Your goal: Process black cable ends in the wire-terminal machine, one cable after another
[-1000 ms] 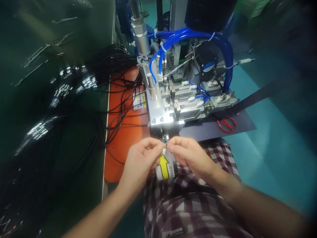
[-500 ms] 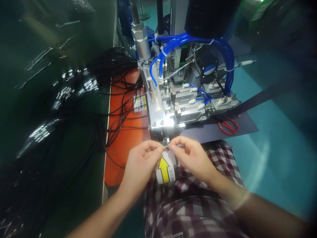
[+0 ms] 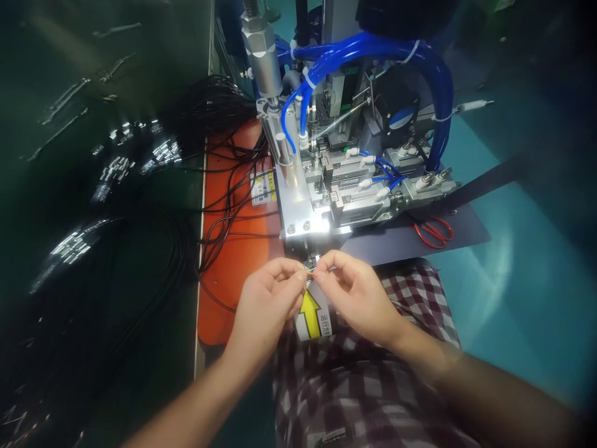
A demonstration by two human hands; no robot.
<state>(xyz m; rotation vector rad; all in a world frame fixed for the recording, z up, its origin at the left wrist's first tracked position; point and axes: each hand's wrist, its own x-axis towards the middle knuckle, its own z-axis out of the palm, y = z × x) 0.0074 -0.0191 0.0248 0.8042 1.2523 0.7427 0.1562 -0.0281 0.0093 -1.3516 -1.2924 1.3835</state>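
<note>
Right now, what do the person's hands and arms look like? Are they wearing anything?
The left hand and right hand are bare, with no gloves. Both forearms are bare too: no sleeve, watch or bracelet shows. Below them is a maroon-and-white checked garment.

Factory workshop: metal machine (image 3: pixel 301 208), blue hoses (image 3: pixel 364 46), black cables (image 3: pixel 214 102) heaped on what seems workbench (image 3: pixel 156 71).
</note>
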